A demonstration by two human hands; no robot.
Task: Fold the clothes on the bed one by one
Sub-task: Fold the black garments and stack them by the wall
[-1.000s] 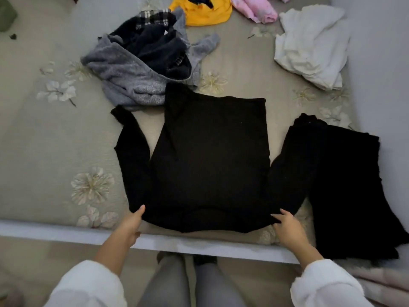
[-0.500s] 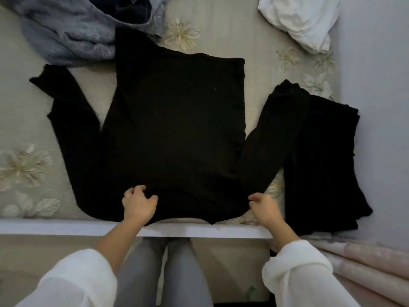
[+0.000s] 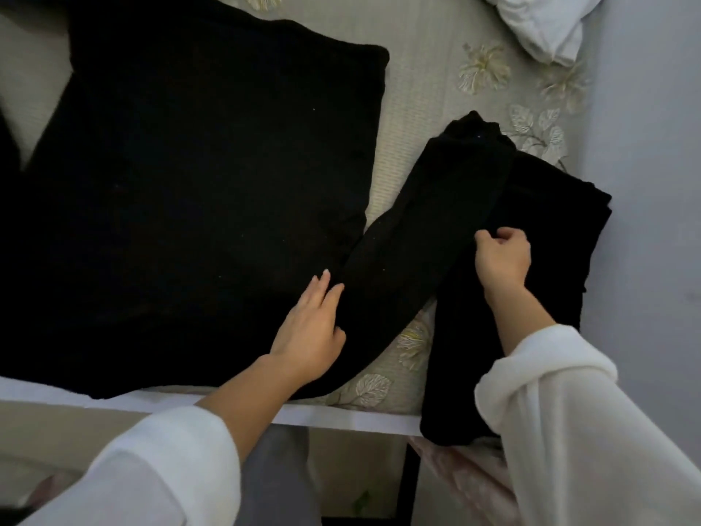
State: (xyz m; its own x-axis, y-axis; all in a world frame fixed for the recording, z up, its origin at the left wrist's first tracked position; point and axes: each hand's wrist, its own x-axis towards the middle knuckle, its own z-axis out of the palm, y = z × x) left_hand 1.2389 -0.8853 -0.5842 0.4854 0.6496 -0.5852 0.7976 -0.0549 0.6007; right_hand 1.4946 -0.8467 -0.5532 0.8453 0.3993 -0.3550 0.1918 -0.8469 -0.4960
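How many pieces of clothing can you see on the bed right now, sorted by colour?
Black: 2, the black sweater spread flat and the black folded garment beside it
White: 1, the white garment bunched at the far edge
Total: 3

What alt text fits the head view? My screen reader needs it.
A black sweater lies flat on a bed; the left hand presses its shoulder while the right hand pinches the sleeve.

Head camera looks steeply down, close over the bed (image 3: 417, 108) edge.
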